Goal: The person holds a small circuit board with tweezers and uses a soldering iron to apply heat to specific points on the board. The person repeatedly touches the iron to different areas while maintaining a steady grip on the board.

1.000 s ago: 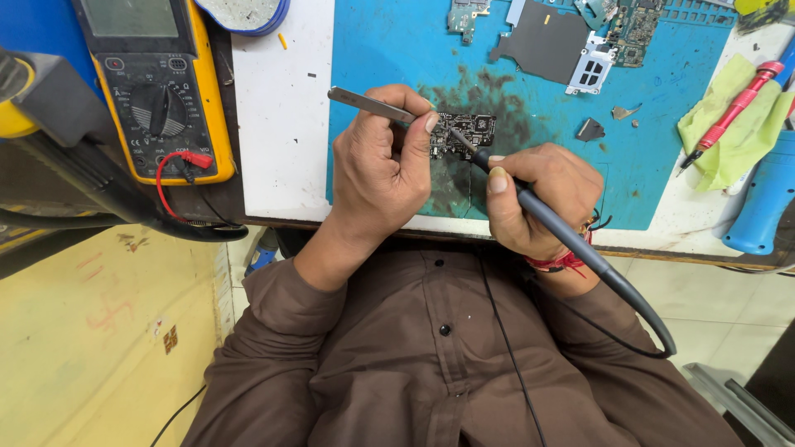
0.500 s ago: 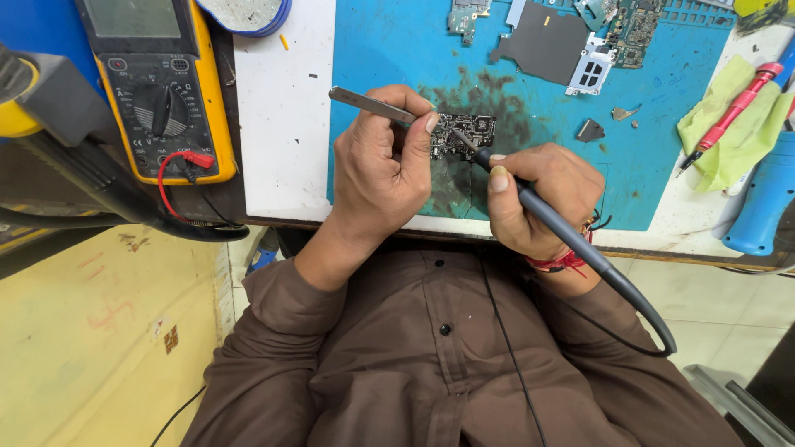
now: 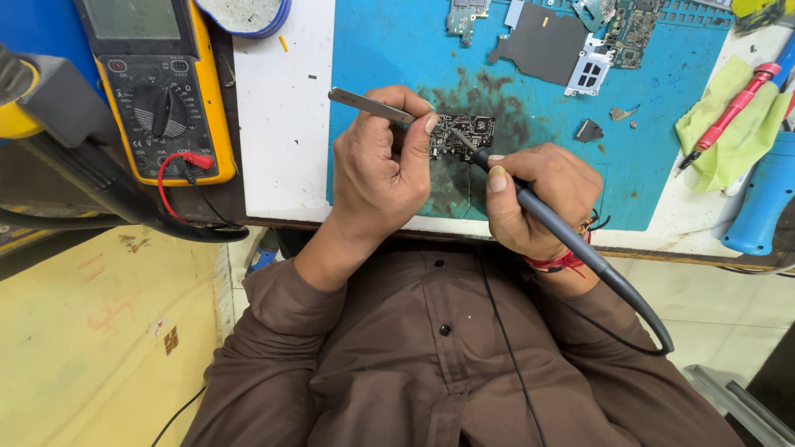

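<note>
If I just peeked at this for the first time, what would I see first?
Two hands meet over a small dark circuit board on a stained blue mat: the left hand holds metal tweezers, the right hand a black soldering iron. A yellow multimeter sits far left.

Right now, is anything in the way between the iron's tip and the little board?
Nothing visible is. The iron in the right hand already has its tip on the board. The tweezers in the left hand come in from the other side, and the mat around the board holds only stains.
</note>
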